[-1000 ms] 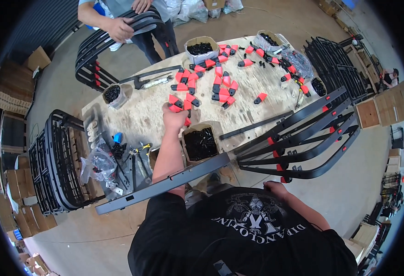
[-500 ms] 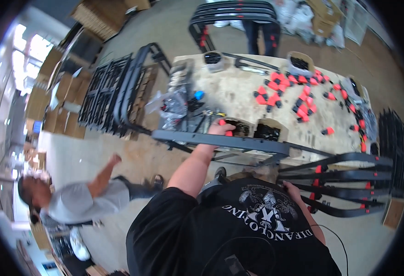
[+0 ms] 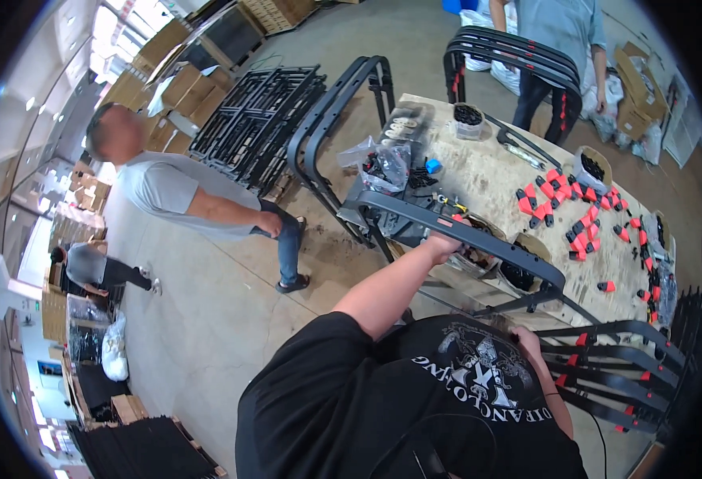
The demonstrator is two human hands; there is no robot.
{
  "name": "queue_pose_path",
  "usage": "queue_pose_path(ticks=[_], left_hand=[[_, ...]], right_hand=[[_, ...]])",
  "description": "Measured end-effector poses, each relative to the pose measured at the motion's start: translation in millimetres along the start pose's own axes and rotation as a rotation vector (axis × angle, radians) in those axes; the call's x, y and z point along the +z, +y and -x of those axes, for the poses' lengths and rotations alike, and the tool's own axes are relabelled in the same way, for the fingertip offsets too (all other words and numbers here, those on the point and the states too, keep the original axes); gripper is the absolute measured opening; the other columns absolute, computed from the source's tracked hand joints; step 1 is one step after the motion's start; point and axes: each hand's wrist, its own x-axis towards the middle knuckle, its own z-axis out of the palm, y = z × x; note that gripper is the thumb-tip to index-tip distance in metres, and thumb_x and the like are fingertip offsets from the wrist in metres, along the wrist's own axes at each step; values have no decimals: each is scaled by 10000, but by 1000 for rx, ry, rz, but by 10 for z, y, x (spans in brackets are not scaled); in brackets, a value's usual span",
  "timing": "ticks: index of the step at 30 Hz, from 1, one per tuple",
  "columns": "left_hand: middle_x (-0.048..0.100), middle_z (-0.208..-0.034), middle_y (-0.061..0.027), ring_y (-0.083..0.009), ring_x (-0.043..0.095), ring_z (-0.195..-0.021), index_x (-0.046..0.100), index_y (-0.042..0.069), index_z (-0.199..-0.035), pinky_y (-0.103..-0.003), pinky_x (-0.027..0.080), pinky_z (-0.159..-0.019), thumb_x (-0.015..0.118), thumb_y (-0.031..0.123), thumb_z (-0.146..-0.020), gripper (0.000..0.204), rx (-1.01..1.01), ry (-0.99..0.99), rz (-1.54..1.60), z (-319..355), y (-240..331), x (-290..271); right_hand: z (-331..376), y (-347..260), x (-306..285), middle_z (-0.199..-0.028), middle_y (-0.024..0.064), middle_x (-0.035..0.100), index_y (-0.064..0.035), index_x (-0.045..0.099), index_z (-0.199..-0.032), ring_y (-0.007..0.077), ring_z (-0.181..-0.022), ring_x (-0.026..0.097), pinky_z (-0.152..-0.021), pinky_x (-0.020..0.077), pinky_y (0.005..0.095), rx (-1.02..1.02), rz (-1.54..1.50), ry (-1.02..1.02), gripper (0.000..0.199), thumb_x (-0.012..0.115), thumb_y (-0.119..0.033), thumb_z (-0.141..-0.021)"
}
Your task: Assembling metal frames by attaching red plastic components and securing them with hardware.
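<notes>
A curved black metal frame [image 3: 487, 235] stands in front of me along the table's near edge. My left hand [image 3: 443, 241] is at its top bar, and the bar hides most of the fingers. A small red piece [image 3: 457, 217] shows just beyond the bar beside that hand. Close by, under the bar, are boxes of small black parts [image 3: 519, 276]. At my right side, my right hand [image 3: 527, 342] has its fingers curled, near the ends of several stacked black frames [image 3: 614, 359] with red pieces on them. What it grips is too small to make out.
The wooden table [image 3: 479, 168] holds scattered red-and-black pieces [image 3: 583, 235], tubs of black parts [image 3: 468, 120] and a plastic bag [image 3: 387, 164]. A person in grey [image 3: 199, 191] is at the left; another person [image 3: 559, 48] stands behind frames at the far side. Black frames [image 3: 259, 120] are stacked left.
My view has swung left, so the table lies further right. The left hand has drawn back from above the parts box to the bar. The person at left appears more fully.
</notes>
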Motion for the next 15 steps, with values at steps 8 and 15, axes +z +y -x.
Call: queue_pose_path(ticks=[8,15], left_hand=[[659,-842,-100,-222,656,-703,617,29,-996,-345,553,-619,566,178,-995,158,-354,-267,137,814,26,-441],[584,-714,-68,-188,547,-570,540,45,-930,-346,488,-547,641,144,-941,142,-386,-417,-86,1074,-52,-803]], right_hand=[[276,-827,626,-828,67,624,-40,609,-1057,205,-704,581,-610,434,340,183,-864,-74,317,515,-340,-1019],[405,-1012,1204,-674,12,433,-120,448,-828,146,-503,350,-450,270,301,202,-1080,-88,395,465,-446,-1049]])
